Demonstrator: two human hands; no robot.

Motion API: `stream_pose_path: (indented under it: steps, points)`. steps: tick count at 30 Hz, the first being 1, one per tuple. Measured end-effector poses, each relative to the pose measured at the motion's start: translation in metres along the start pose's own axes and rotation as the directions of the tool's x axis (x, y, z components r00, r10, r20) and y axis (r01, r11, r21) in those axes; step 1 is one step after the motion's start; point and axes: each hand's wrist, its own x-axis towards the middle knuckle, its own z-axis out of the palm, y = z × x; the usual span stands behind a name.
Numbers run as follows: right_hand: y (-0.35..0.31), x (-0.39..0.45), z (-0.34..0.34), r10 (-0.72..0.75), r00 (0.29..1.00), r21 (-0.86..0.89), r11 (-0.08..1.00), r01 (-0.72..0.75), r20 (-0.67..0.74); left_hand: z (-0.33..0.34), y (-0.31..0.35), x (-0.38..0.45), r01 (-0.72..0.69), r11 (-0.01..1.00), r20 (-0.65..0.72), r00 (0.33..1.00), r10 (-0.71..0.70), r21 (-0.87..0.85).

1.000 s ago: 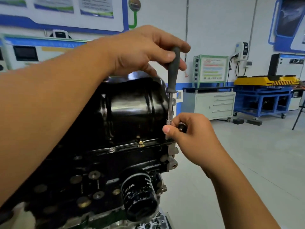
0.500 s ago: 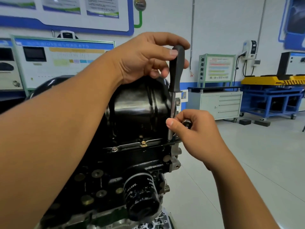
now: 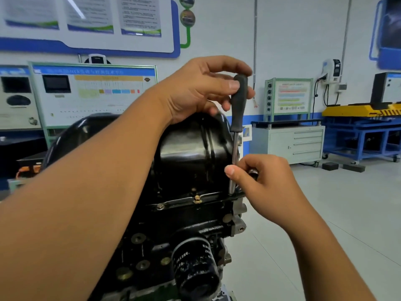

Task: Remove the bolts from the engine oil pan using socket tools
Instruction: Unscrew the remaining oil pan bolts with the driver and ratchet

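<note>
A black engine stands upside down with its glossy black oil pan on top. A socket driver with a dark handle and thin steel shaft stands upright at the pan's right flange corner. My left hand pinches the handle's top between thumb and fingers. My right hand holds the lower shaft near the flange, fingers curled around a small dark piece. A brass bolt and a steel bolt sit in the front flange. The driver's tip is hidden behind my right thumb.
A black oil filter sticks out low on the engine block. Behind stand a green-framed display board, a white drawer cabinet and a blue and yellow lift table. Grey floor stretches to the right.
The view has shifted, so the engine and both hands sit a little lower and more centred. My left fingers have turned slightly on the handle. My right hand stays on the shaft.
</note>
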Motion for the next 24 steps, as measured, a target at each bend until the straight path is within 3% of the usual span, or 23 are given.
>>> stream_pose_path:
  steps: [6, 13, 21, 24]
  points:
    - [-0.004, -0.010, 0.008, 0.082, 0.987, 0.089, 0.994, -0.070, -0.141, 0.004, -0.005, 0.002, -0.011, 0.999, -0.153, 0.988, 0.016, 0.033]
    - [-0.003, -0.009, 0.004, 0.061, 0.997, 0.122, 0.991, -0.055, -0.045, 0.002, 0.001, 0.002, 0.010, 1.000, -0.038, 0.999, -0.011, -0.012]
    - [-0.002, -0.017, 0.009, 0.102, 0.987, 0.129, 0.988, -0.086, -0.122, 0.004, -0.008, 0.005, -0.008, 1.000, -0.197, 0.980, 0.012, 0.021]
    - [-0.003, -0.017, 0.011, 0.069, 0.992, 0.086, 0.995, -0.060, -0.101, 0.004, -0.005, 0.004, -0.012, 1.000, -0.112, 0.994, 0.013, 0.014]
